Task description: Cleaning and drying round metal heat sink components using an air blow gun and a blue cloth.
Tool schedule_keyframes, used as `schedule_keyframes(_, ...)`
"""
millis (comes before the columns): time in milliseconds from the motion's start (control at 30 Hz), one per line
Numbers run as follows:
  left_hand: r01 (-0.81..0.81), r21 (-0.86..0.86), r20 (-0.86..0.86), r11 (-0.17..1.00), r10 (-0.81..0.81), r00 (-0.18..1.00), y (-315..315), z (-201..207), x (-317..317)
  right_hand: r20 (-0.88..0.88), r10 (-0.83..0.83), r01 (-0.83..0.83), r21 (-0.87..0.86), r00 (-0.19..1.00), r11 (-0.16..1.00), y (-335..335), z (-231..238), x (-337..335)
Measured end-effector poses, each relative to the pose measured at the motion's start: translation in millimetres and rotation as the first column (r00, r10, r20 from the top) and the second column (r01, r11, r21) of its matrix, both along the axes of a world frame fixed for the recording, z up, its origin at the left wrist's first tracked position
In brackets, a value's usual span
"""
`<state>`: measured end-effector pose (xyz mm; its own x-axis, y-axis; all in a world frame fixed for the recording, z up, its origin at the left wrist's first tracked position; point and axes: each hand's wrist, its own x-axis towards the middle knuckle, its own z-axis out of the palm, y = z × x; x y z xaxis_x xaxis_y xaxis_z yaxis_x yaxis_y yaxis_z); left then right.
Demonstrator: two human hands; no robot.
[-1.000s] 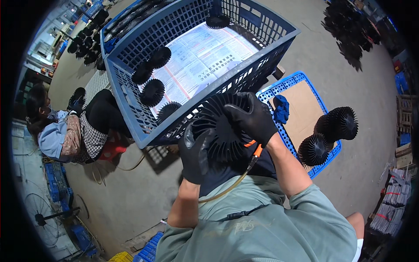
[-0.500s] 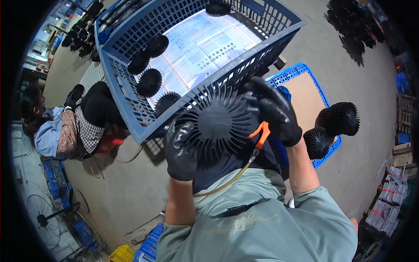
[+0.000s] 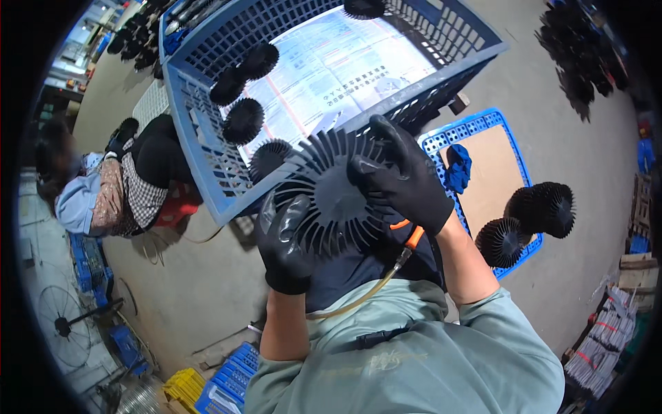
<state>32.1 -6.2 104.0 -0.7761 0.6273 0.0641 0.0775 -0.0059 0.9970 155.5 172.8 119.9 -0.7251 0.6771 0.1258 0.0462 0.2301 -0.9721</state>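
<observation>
I'm on the left fisheye of the head-worn pair, upright and unmirrored, pitched steeply down over the wearer's pale grey-green cloth shirt (image 3: 420, 359) at the bottom. Working range is close: the black-gloved left hand (image 3: 283, 252) and black-gloved right hand (image 3: 414, 185) sit around mid-view, forearms entering from below. Beyond them I get the big grey-blue slotted plastic crate (image 3: 455, 71) up top, grey concrete floor (image 3: 186, 290) either side, edges bowing toward the dark rim.
</observation>
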Motion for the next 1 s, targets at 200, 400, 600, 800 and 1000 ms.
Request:
schedule_keyframes(200,-0.153,-0.325,-0.762,0.933,-0.163,0.627,5,8,-3,0.179,0.021,-0.066,0.249,0.984,0.966,9,-8,-24)
schedule_keyframes(400,-0.087,-0.441,-0.587,0.893,-0.214,0.781,-2,10,-23,-0.056,0.283,-0.273,0.143,0.957,0.951,25,-17,-24)
schedule_keyframes(600,-0.155,-0.471,-0.547,0.868,-0.150,0.823,-7,1,-26,-0.237,0.309,-0.365,-0.244,0.921,0.899,46,-4,-15)
schedule_keyframes(800,-0.134,-0.313,-0.759,0.940,-0.163,0.631,1,7,-28,0.053,0.143,-0.153,0.316,0.988,0.937,32,8,-43)
schedule_keyframes(1000,-0.019,-0.310,-0.533,0.950,-0.157,0.832,4,24,-31,0.111,0.219,-0.245,0.497,0.969,0.832,31,-10,-42)
